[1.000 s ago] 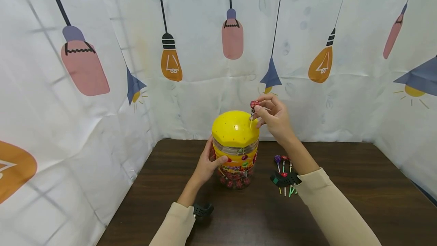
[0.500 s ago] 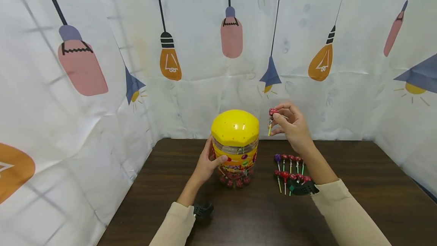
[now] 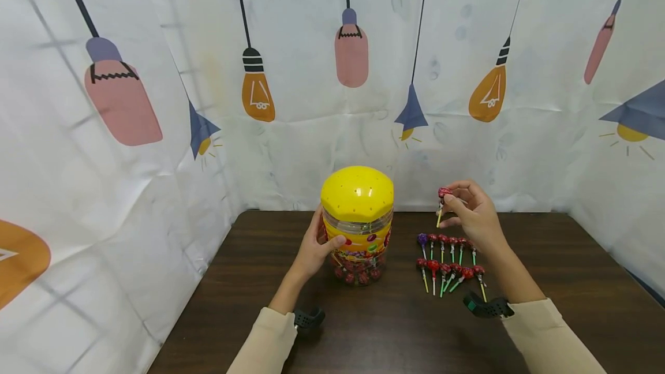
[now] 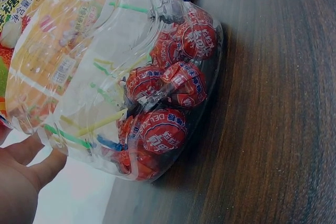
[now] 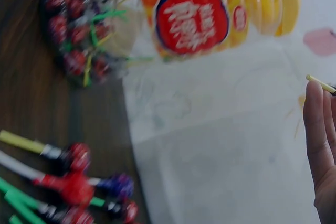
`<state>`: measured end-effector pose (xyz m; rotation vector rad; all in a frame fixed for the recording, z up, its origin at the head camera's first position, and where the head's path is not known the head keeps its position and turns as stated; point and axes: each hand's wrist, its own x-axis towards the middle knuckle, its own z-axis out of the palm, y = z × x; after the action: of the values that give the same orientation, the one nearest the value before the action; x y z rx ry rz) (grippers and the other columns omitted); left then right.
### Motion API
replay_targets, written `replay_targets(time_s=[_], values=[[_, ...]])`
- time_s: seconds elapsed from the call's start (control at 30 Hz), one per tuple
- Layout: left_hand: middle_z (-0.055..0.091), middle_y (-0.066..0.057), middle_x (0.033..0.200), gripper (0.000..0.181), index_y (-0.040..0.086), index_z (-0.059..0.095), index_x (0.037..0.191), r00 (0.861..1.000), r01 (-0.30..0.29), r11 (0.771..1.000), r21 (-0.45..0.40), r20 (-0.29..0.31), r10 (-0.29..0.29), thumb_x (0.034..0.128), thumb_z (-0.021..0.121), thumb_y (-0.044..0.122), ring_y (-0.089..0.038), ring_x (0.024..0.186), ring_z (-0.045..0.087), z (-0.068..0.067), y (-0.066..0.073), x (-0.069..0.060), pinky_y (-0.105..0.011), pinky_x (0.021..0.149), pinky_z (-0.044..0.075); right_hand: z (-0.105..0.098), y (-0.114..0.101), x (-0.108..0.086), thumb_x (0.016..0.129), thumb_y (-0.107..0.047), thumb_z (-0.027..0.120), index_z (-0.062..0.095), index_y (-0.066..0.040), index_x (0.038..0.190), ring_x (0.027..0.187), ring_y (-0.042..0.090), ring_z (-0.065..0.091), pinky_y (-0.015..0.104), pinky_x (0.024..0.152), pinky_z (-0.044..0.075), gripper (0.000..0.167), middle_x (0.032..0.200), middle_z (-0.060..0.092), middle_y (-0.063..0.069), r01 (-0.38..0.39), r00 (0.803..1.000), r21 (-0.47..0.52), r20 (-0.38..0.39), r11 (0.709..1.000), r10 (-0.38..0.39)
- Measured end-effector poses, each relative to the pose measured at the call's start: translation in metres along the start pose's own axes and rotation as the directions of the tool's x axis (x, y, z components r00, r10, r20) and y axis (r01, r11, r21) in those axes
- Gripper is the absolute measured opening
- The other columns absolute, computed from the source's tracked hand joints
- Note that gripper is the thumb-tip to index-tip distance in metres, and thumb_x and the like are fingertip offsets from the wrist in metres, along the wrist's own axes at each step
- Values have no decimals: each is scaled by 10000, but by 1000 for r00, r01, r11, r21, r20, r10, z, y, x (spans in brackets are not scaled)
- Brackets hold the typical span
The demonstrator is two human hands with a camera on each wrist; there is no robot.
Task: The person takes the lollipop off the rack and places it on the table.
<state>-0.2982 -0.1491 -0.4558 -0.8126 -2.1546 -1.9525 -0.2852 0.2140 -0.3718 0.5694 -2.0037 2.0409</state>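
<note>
A clear plastic candy jar (image 3: 358, 250) with a domed yellow lid (image 3: 357, 192) stands upright on the table. My left hand (image 3: 314, 250) grips its left side, thumb across the front label. Red-wrapped lollipops (image 4: 163, 132) lie in the bottom of the jar in the left wrist view. My right hand (image 3: 475, 215) pinches a red lollipop (image 3: 444, 192) by its head end, the yellow stick hanging down. It is raised beyond two rows of lollipops. The back row (image 3: 443, 239) has a purple one at its left end; the front row (image 3: 433, 266) is red.
Under everything is a dark wooden table (image 3: 384, 333). A white curtain (image 3: 306, 154) printed with hanging lamps rises behind it and along the left side. Both wrists carry black bands, the right one (image 3: 487, 306) close to the front row.
My right hand has carried the lollipop rightward and down, away from the jar lid, uncovering the rows of lollipops. My left hand and the jar have stayed in place.
</note>
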Motion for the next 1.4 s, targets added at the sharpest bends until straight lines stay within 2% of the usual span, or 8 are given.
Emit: replay_targets(time_s=[0.23,0.47,0.67,0.9,1.03,1.2,1.4], values=[[432,-35,1567,844,403,167,1623,1000,3,1000,2,1,-3,970,701,382,-321,1406,468,0,0,0,-636,1177,355,-24,19,-18,1038,-167,600,536,-96,1265,798,128,673,379,608,632,246,1023,623,-5,-57,998,-14,-15,998,56],[432,-58,1565,836,376,164,1630,1000,0,1000,-1,2,0,984,691,305,-305,1395,475,-1,-1,0,-612,1170,380,-46,36,-28,1034,-127,599,562,-92,1235,782,124,682,371,590,628,207,965,651,-25,-61,997,7,-52,998,62],[433,-65,1562,841,374,162,1632,1000,-1,1000,-2,5,1,983,692,307,-304,1387,481,-1,-1,0,-607,1155,401,-66,53,-36,1029,-106,603,569,-75,1224,774,116,674,368,582,627,200,979,662,-33,-73,994,23,-74,997,75],[420,-47,1577,840,377,160,1631,1000,-7,1000,-16,14,7,983,693,328,-295,1405,468,-2,-1,0,-610,1178,370,-94,72,-44,1042,-124,586,545,-64,1221,777,119,684,372,598,631,194,991,684,-75,-132,990,-54,-59,990,129],[416,-46,1580,840,381,164,1630,1000,-9,999,-34,18,9,982,696,322,-279,1411,462,-2,-2,1,-603,1191,356,-108,79,-48,1046,-142,584,537,-69,1213,784,125,698,374,615,636,189,975,692,-79,-183,983,-108,-32,977,181],[417,-48,1581,843,379,162,1631,1000,-10,999,-32,18,11,981,696,319,-280,1410,466,-2,-1,1,-600,1178,375,-120,87,-52,1062,-173,560,522,-41,1227,810,135,706,390,657,643,215,959,692,-42,-235,969,-221,18,947,245],[424,-40,1575,854,384,161,1629,1000,-11,1000,-30,15,12,970,703,371,-320,1403,471,-1,0,1,-624,1164,380,-127,94,-54,1071,-232,549,485,17,1263,842,162,710,413,688,646,320,1026,679,-10,-303,943,-297,45,905,330]])
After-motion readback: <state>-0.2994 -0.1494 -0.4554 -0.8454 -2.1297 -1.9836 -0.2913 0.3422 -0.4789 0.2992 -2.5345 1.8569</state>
